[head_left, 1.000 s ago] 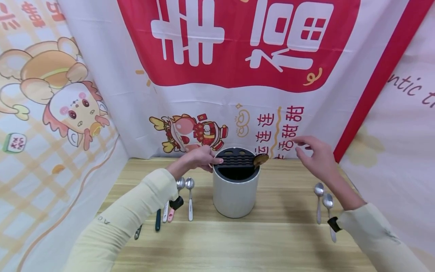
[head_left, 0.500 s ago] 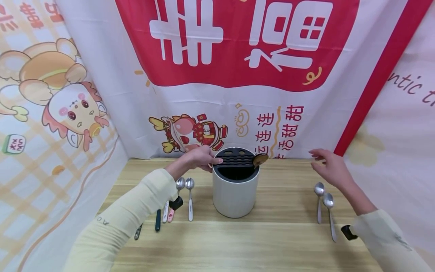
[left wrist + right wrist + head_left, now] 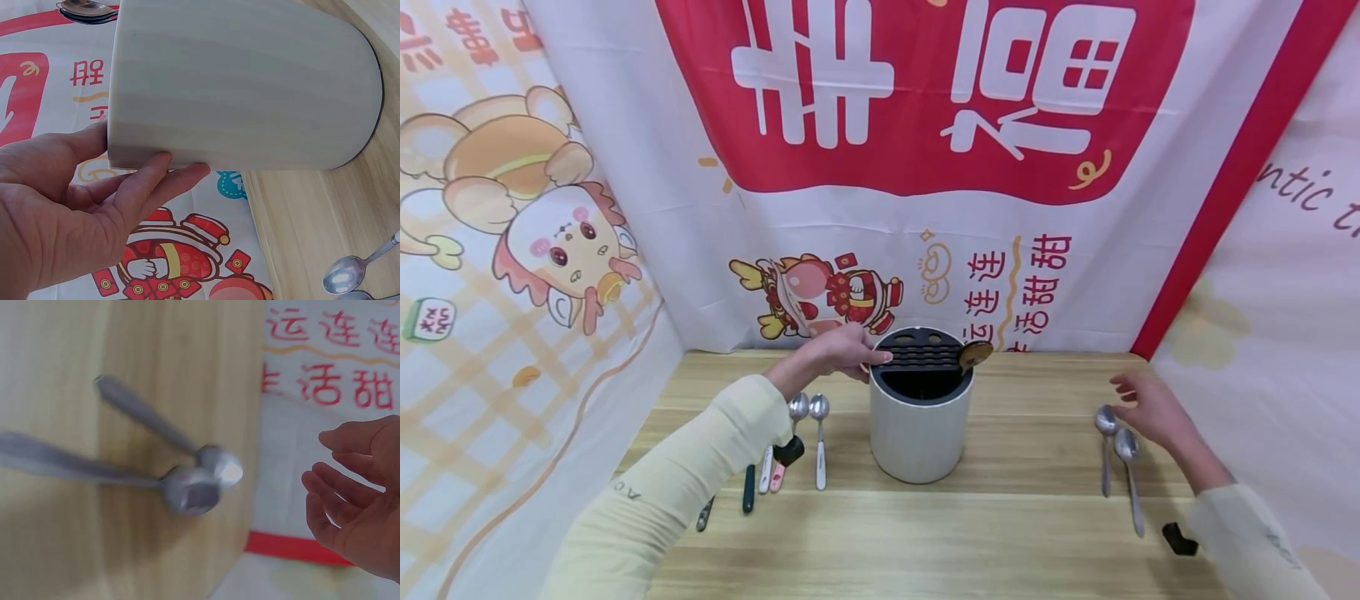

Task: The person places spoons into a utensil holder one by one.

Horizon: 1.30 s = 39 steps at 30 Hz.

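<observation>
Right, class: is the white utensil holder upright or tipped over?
Upright: in the head view, the white utensil holder stands base-down on the wood-grain table, its black slotted insert on top.

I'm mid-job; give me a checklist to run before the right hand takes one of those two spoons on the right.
1. Holder upright: ok. The white holder stands on the wooden table.
2. Holder braced: ok. The left hand grips its rim, thumb over the top edge.
3. Right hand free: ok. The right hand holds nothing.
4. Spoon in grasp: not ok. The right wrist view shows the hand apart from the two spoons.
5. Front compartment contents: cannot tell. The front compartment is too dark inside.
6. Spoons already in the holder: ok. Nested spoon bowls stick out past its rim.
</observation>
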### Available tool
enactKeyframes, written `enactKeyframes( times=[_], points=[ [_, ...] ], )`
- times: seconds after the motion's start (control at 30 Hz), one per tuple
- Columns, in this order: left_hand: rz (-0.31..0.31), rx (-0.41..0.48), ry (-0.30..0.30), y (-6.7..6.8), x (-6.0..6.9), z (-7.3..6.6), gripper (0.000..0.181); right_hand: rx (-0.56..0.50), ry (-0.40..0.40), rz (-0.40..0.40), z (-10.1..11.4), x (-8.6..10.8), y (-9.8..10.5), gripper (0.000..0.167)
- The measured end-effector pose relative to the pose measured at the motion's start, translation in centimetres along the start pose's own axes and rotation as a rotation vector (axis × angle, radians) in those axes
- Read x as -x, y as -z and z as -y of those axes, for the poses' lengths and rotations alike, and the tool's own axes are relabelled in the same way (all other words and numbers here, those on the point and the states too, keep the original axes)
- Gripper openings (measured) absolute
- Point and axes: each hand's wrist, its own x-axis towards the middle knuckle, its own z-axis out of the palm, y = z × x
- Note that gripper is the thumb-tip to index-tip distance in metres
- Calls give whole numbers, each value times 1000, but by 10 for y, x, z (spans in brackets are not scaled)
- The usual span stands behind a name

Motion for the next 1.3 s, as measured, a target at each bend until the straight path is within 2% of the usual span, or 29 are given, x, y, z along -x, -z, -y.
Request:
enactKeyframes(
  times=[0.2,0.4,0.5,0.8,0.93,1.17,1.3],
  points=[
    [-6,-3,5,0,1,0,29,23,-83,77,-25,14,-16,45],
    [-4,0,9,0,0,1,29,28,-190,186,-47,19,-28,45],
    [-6,1,11,0,0,2,29,27,-207,218,-54,21,-34,41],
    [-4,11,-1,0,-2,2,26,49,-208,157,-60,27,-46,30],
    [-7,7,-8,1,-1,1,26,54,-209,150,-59,25,-45,26],
    [-2,15,-1,0,-2,1,28,37,-247,185,-56,24,-38,24],
    [-3,17,1,-1,-2,2,28,19,-197,151,-53,23,-31,24]
  ],
)
